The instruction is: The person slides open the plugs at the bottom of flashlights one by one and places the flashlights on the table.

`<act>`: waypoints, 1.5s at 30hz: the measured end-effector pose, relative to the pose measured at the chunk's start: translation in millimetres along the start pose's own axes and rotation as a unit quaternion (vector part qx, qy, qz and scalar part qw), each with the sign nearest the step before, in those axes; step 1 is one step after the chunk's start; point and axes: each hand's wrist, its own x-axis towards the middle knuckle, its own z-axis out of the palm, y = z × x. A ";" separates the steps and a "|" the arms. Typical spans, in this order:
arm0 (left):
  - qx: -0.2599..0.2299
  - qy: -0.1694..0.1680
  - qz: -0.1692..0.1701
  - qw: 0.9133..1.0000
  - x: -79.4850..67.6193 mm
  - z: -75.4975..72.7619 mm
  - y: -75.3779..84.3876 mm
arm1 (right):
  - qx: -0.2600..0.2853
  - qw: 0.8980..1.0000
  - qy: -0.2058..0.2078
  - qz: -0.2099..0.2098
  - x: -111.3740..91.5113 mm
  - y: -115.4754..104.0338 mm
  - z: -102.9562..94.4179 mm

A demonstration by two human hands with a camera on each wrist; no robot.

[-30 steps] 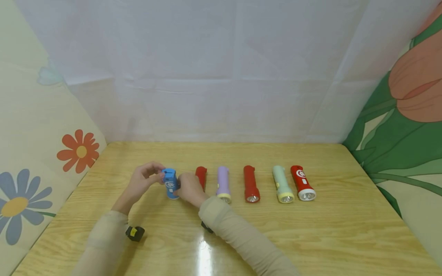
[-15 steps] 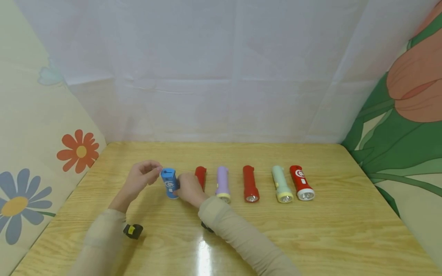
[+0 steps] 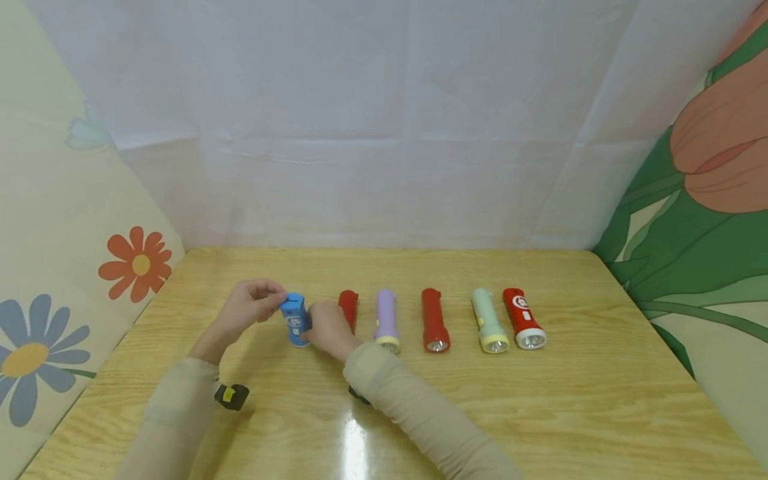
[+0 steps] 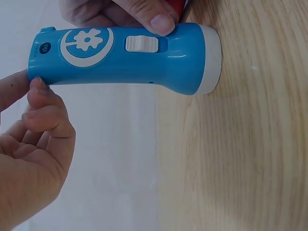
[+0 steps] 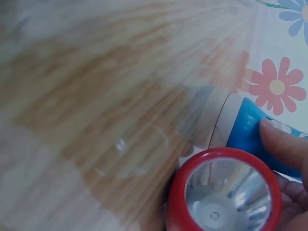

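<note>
The blue flashlight [image 3: 295, 323] stands head-down toward the left of the table [image 3: 540, 413], its white rim [image 4: 211, 60] at or just above the wood; I cannot tell which. The right hand [image 3: 329, 328] grips it from the right, curled, thumb [image 4: 156, 21] just beside the switch [image 4: 142, 44]. The left hand [image 3: 246, 310] is loosely curled, fingertips [image 4: 39, 85] at the upper left corner; whether they pinch or only touch is unclear. That hold looks slight, so the smooth edge could slip away under a pull. A hard tug, the right hand yielding, could tip the flashlight left. A shifting thumb might nudge the switch. The right hand could also knock the red flashlight [image 3: 348, 308] just beside it toward the purple flashlight [image 3: 387, 313] on the right
</note>
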 end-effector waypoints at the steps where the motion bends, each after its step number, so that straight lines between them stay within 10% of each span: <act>1: -0.001 0.001 -0.001 1.000 -0.2 0.0 0.2 | 0.000 1.000 0.000 0.000 0.1 -0.2 0.4; 45: 0.163 0.028 -0.053 0.985 3.5 -0.8 30.2 | -0.013 1.000 -0.007 0.009 2.2 -2.3 -0.3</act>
